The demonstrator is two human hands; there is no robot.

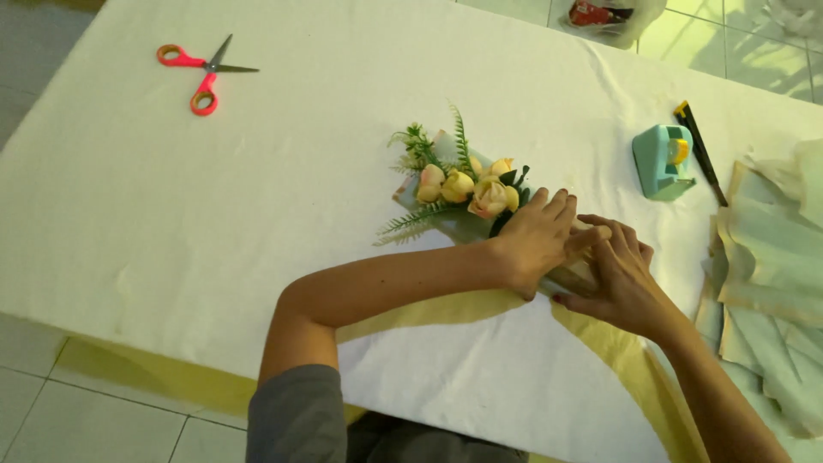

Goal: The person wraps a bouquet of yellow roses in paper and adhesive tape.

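Note:
A small bouquet (463, 184) of yellow and peach artificial roses with green fern sprigs lies on the white tablecloth (257, 214), its stems wrapped in pale paper. My left hand (536, 240) presses down on the wrapped stem end, fingers together. My right hand (617, 274) grips the same wrap from the right, its fingers meeting those of the left. The stems themselves are hidden under both hands.
Orange-handled scissors (201, 73) lie open at the far left. A teal tape dispenser (662, 160) and a black-and-yellow utility knife (699, 146) sit at the right. Sheets of pale wrapping paper (771, 257) are piled at the right edge. Tiled floor surrounds the table.

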